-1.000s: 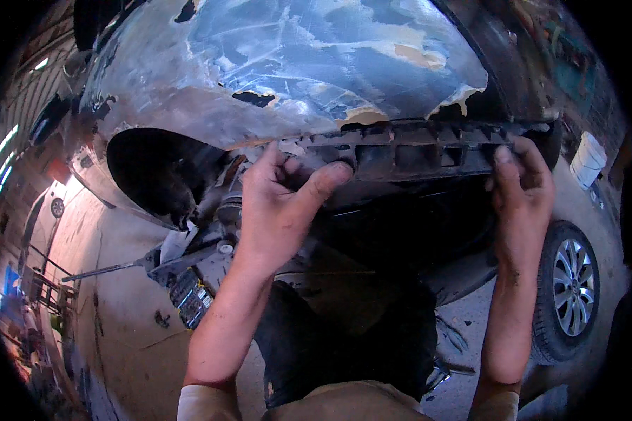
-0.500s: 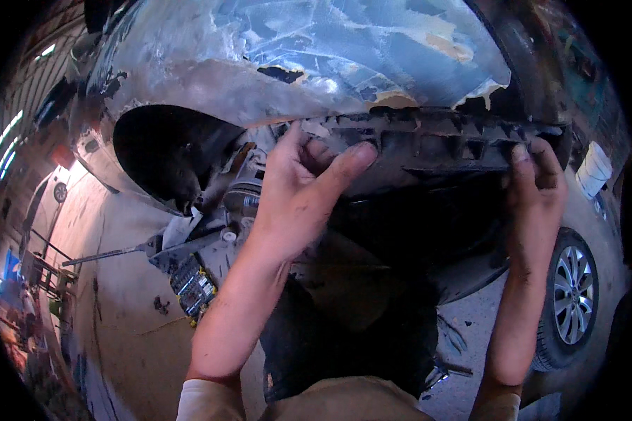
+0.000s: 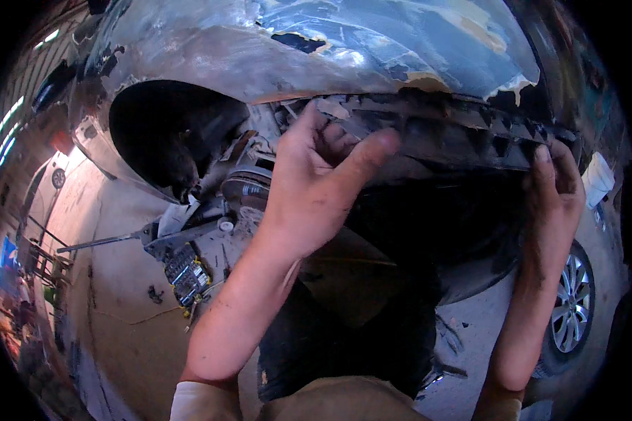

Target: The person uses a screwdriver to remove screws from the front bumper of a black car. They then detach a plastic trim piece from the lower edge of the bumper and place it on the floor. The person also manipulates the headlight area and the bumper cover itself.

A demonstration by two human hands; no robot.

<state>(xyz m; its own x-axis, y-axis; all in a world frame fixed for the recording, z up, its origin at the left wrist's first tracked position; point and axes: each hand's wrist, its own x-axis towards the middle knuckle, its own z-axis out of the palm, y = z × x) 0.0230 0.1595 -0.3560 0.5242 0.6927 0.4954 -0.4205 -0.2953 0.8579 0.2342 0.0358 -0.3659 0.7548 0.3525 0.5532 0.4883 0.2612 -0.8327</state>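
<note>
Along the lower edge of a sanded, patchy blue-grey car body panel (image 3: 211, 52) runs a black plastic bumper part (image 3: 463, 151) with a notched, slotted edge. My left hand (image 3: 323, 175) grips it near the wheel arch, thumb towards me and fingers curled behind its edge. At its far right end, my right hand (image 3: 556, 175) pinches the edge between thumb and fingers. The part slopes slightly down to the right, close under the body panel. Its underside is lost in dark shadow, and my left fingertips are partly hidden.
Left of my hands are the dark wheel arch (image 3: 165, 133) and a brake disc (image 3: 247, 186). A floor jack (image 3: 179, 238) and an opened tool set (image 3: 186, 274) are on the floor below. A loose wheel (image 3: 570, 309) and a white bucket (image 3: 597, 179) stand at right.
Both hands and the bumper part appear a little further right in the picture, the right end slightly lower. The surroundings have shifted too. Both grips stay the same.
</note>
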